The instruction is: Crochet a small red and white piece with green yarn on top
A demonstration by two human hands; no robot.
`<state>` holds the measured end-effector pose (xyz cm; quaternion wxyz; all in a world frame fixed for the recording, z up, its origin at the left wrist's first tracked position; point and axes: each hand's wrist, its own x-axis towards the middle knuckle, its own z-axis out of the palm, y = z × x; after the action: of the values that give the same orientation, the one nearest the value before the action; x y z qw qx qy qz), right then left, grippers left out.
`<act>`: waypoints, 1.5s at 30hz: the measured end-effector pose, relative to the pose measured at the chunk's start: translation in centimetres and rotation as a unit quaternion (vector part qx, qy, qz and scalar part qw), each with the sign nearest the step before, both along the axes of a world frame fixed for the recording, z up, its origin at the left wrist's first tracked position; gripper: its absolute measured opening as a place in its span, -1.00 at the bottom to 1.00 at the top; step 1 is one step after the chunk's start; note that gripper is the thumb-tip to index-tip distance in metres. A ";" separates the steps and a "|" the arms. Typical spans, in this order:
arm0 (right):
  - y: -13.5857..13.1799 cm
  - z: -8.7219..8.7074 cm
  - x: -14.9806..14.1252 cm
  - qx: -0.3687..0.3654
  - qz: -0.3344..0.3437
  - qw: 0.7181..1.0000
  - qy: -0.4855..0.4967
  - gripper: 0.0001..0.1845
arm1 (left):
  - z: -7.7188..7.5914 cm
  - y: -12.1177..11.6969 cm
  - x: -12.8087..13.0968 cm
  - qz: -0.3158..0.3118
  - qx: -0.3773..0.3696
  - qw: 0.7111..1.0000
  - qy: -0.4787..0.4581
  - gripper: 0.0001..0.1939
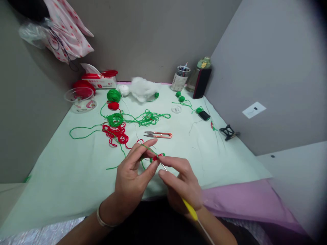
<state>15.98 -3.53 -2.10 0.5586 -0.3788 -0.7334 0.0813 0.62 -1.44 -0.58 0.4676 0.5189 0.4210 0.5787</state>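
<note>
My left hand (135, 170) pinches a small red and green crochet piece (156, 157) between thumb and fingers, with green yarn running over the raised index finger. In my right hand (182, 178) is a crochet hook (189, 208) with a yellow handle; its metal tip meets the piece. Just beyond my hands lie orange-handled thread snips (158, 135). Loose red yarn (114, 133) and tangled green yarn (149, 118) spread to the left and ahead. Part of the crochet piece is hidden by my fingers.
At the back stand a tissue box (99, 81), a plastic tub (83, 102), white stuffing (143, 89), a pen can (180, 78) and a bottle (195, 76) with a phone (202, 83) against it. A black clip (229, 132) lies right. Grey partitions enclose the table.
</note>
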 end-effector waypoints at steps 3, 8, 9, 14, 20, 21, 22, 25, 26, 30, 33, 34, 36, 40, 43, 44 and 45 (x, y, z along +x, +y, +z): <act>0.1 -0.2 -0.3 -0.007 0.069 0.993 0.100 -0.69 | 0.1 0.2 -0.3 -0.044 -0.055 0.997 -0.024 -0.58; 0.5 0.0 -0.2 -0.084 0.129 0.966 0.206 -0.70 | 0.4 0.4 -0.4 -0.110 -0.131 0.982 -0.076 -0.62; 0.5 0.0 -0.1 -0.082 0.121 0.967 0.207 -0.70 | 0.4 0.4 -0.4 -0.116 -0.138 0.980 -0.085 -0.63; 0.4 0.3 -0.1 -0.043 0.041 0.989 0.137 -0.71 | 0.7 0.4 -0.2 -0.116 -0.142 0.977 -0.108 -0.63; 0.5 0.5 -0.4 -0.032 0.031 0.989 0.141 -0.70 | 1.1 0.3 -0.1 -0.103 -0.142 0.980 -0.096 -0.64; 0.5 0.4 -0.5 -0.031 0.032 0.988 0.150 -0.70 | 1.1 0.3 0.0 -0.102 -0.142 0.980 -0.091 -0.64; 0.5 0.4 -0.6 -0.033 0.038 0.986 0.160 -0.70 | 1.1 0.3 0.0 -0.101 -0.141 0.981 -0.085 -0.64; 0.4 0.0 -0.6 -0.042 0.062 0.980 0.184 -0.68 | 0.9 0.3 -0.1 -0.088 -0.130 0.986 -0.062 -0.67; 0.4 -0.1 -0.5 -0.046 0.066 0.979 0.187 -0.67 | 0.9 0.3 -0.1 -0.082 -0.127 0.987 -0.054 -0.66; 0.3 -0.5 -0.4 -0.051 0.059 0.981 0.180 -0.65 | 0.8 0.2 -0.2 -0.066 -0.106 0.992 -0.034 -0.61; 0.3 -0.6 -0.4 -0.053 0.055 0.982 0.171 -0.65 | 0.7 0.2 -0.2 -0.054 -0.071 0.996 -0.004 -0.68; 0.3 -0.6 -0.4 -0.053 0.053 0.982 0.171 -0.65 | 0.6 0.2 -0.2 -0.046 -0.051 0.998 0.012 -0.71; 0.3 -0.6 -0.5 -0.051 0.047 0.983 0.171 -0.66 | 0.3 0.2 -0.2 -0.029 -0.001 0.998 0.049 -0.74; 0.1 -0.6 -0.4 -0.053 0.042 0.984 0.164 -0.69 | -0.5 0.4 -0.4 -0.004 0.097 0.989 0.112 -0.64; 0.0 -0.6 -0.3 -0.055 0.052 0.985 0.157 -0.70 | -0.8 0.5 -0.6 0.005 0.137 0.982 0.132 -0.52; 0.0 -0.6 -0.2 -0.052 0.056 0.985 0.153 -0.70 | -0.8 0.6 -0.6 0.008 0.145 0.980 0.137 -0.49; -0.1 -0.6 -0.1 -0.050 0.060 0.986 0.149 -0.70 | -0.7 0.6 -0.7 0.012 0.153 0.978 0.141 -0.47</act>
<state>15.83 -3.60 -2.72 0.6360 -0.3450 -0.6586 0.2066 -0.08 -0.86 -1.29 0.3112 0.6558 0.3955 0.5628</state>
